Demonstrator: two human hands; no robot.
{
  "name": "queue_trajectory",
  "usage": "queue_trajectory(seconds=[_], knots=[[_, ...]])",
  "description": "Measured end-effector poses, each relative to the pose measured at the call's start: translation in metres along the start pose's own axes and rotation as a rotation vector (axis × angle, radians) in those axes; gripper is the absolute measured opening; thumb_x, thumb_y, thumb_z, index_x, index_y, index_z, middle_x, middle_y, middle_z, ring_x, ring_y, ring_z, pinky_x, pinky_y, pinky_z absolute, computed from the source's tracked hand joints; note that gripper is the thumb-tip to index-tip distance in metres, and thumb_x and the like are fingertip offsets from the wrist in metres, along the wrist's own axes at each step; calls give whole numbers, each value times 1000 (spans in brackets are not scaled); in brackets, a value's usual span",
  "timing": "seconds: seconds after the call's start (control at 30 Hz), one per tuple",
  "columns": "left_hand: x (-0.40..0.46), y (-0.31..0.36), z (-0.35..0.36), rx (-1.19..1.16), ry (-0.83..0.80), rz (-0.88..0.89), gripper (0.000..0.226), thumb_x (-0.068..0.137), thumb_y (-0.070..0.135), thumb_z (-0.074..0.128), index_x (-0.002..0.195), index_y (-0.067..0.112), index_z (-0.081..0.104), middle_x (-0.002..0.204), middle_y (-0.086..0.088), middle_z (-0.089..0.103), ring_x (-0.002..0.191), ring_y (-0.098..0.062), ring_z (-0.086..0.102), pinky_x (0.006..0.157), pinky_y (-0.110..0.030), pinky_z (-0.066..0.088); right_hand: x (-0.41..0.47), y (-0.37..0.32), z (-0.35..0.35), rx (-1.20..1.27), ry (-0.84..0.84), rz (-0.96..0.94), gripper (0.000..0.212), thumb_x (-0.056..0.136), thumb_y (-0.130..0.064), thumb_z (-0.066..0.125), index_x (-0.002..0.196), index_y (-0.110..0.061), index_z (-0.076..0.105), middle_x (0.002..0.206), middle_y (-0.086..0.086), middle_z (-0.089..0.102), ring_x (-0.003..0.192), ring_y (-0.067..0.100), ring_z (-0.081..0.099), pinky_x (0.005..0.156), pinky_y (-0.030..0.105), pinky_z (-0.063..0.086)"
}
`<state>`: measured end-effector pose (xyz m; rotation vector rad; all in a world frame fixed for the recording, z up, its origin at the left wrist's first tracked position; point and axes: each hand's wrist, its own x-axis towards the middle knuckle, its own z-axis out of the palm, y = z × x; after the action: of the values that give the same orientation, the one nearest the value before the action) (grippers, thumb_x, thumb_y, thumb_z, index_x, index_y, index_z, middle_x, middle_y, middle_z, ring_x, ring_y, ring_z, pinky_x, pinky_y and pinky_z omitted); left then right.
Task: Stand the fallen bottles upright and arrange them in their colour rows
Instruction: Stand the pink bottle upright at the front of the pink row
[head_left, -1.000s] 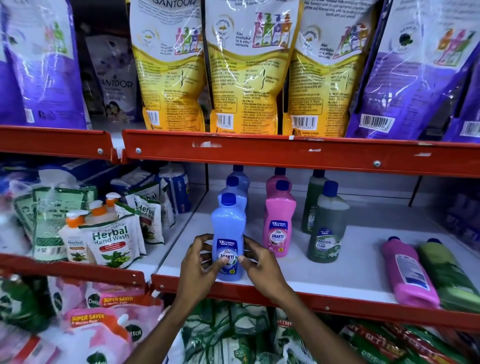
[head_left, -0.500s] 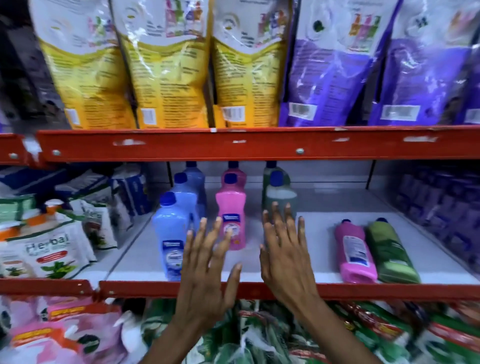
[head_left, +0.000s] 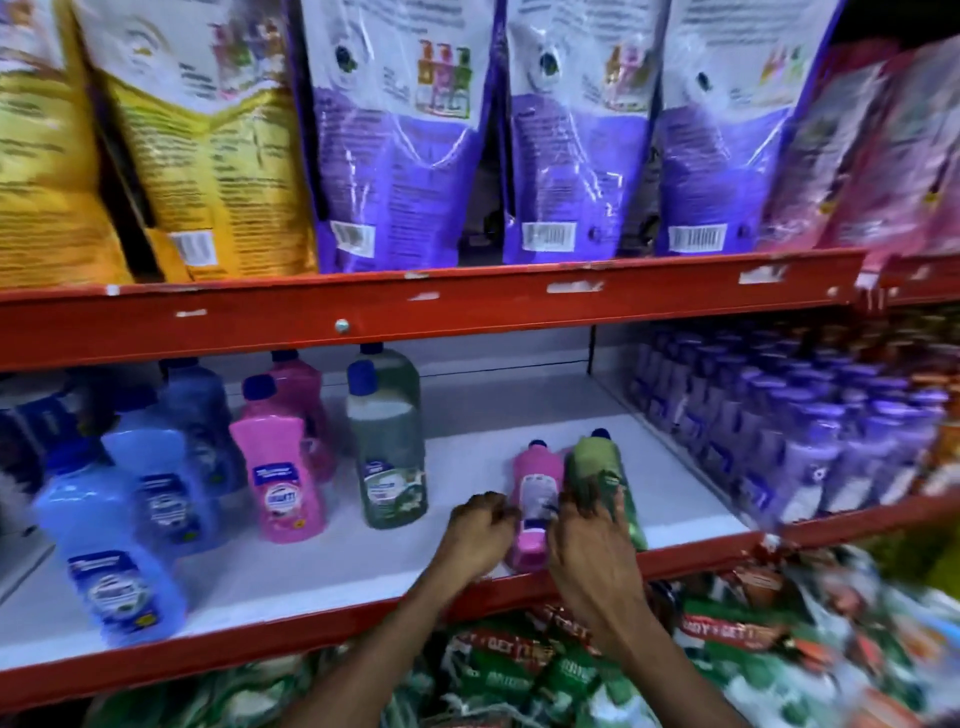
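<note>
On the white shelf a pink bottle and a green bottle lie flat side by side, caps pointing to the back. My left hand curls against the pink bottle's left side. My right hand lies over the gap between the two bottles, fingers on both. To the left stand three upright rows: blue bottles, pink bottles and green bottles.
A red shelf lip runs along the front edge. Purple bottles crowd the shelf at right. Yellow and purple refill pouches stand on the shelf above. Green packets fill the shelf below.
Both hands left the front blue bottle and moved right. They now rest on the two fallen bottles. The view has swung to the right.
</note>
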<state>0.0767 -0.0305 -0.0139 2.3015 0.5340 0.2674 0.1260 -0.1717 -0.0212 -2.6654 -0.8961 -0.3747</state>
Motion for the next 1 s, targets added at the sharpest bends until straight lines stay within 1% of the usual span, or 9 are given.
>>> queue_trajectory(seconds=[0.07, 0.13, 0.3, 0.37, 0.43, 0.5, 0.6, 0.77, 1.0], knots=[[16, 9, 5, -153, -42, -116, 34, 95, 31, 57, 99, 1, 73, 107, -21, 75, 103, -36, 72, 87, -39, 56, -2, 2, -2, 44, -31, -20, 27, 89, -20, 45, 106, -9, 63, 109, 16, 72, 114, 32, 59, 121, 48, 25], [27, 15, 7, -312, -82, -247, 41, 88, 35, 71, 103, -3, 73, 103, -23, 76, 95, -36, 75, 82, -43, 60, -3, 3, -1, 76, -51, -53, 26, 88, -19, 46, 104, -8, 63, 107, 14, 72, 109, 31, 60, 118, 47, 30], [34, 21, 1, -553, -146, -399, 43, 77, 14, 83, 113, -7, 70, 114, -26, 74, 92, -35, 72, 92, -51, 57, -4, 5, -2, 202, -48, -95, 23, 93, -15, 42, 94, -5, 63, 102, 15, 70, 99, 29, 59, 104, 45, 45], [33, 19, -1, -613, -126, -401, 38, 79, 7, 80, 112, -7, 69, 107, -23, 75, 85, -34, 73, 86, -49, 59, -6, 5, -2, 324, -18, -71, 21, 98, -16, 41, 93, -9, 61, 98, 12, 68, 90, 26, 60, 92, 44, 52], [27, 14, -6, -711, -115, -365, 36, 83, 0, 74, 118, -8, 67, 96, -18, 74, 69, -24, 72, 69, -38, 62, -7, 2, -3, 489, 11, -18, 21, 102, -21, 41, 105, -15, 61, 100, 5, 67, 80, 14, 64, 76, 29, 59], [15, 5, -16, -766, -92, -277, 34, 86, -5, 68, 120, -2, 66, 97, -12, 75, 68, -15, 72, 61, -28, 60, -5, -5, -6, 682, 82, 27, 21, 100, -24, 51, 119, -19, 59, 102, -2, 70, 74, 0, 65, 65, 10, 54], [-17, -19, -42, -814, -22, -105, 40, 84, -8, 68, 118, 12, 65, 101, -1, 79, 83, -14, 77, 68, -24, 62, -2, -25, -12, 1002, 7, 45, 35, 93, -22, 66, 127, -24, 59, 113, -10, 71, 92, 1, 71, 74, 13, 57], [-74, -74, -94, -764, 159, 82, 47, 83, -4, 69, 123, 19, 62, 114, -2, 79, 103, -15, 75, 79, -23, 61, -11, -97, -2, 1105, -51, -91, 38, 83, -20, 78, 117, -32, 65, 100, -28, 71, 93, -8, 70, 75, 11, 57], [-96, -138, -137, -614, 419, 38, 49, 91, -12, 57, 132, 15, 54, 116, 0, 73, 96, 1, 72, 83, -18, 59, -5, -194, 26, 1124, -70, -191, 36, 85, -9, 73, 118, -20, 66, 104, -13, 75, 93, -4, 70, 78, 7, 53]])
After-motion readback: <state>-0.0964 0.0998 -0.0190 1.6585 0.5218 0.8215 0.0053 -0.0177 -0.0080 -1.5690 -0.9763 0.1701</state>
